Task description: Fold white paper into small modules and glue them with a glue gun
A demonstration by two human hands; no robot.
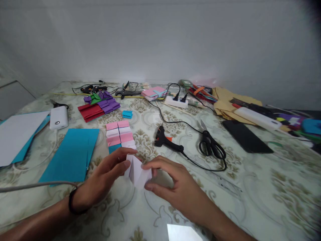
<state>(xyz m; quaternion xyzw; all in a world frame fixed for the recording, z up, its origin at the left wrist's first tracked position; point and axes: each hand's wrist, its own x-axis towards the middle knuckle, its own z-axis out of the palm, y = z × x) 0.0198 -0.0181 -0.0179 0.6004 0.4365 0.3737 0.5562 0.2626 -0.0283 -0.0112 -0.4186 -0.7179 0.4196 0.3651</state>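
Note:
A small piece of folded white paper [137, 172] is held between both hands low over the patterned tablecloth. My left hand [106, 175] grips its left edge between thumb and fingers. On the opposite side, my right hand [173, 182] pinches the paper, thumb below and fingers above. The paper stands partly opened along its creases. Just beyond it lie pink, white and blue folded paper pieces [120, 134], arranged in two columns. The left fingertips are close to the nearest of these pieces.
Blue sheets [71, 154] and a white power bank [59, 117] lie left. A black glue gun [168, 140], scissors [210, 144] and a dark phone [245, 135] lie right. Red folded paper [90, 112] and a white power strip [177, 102] sit farther back, near cables.

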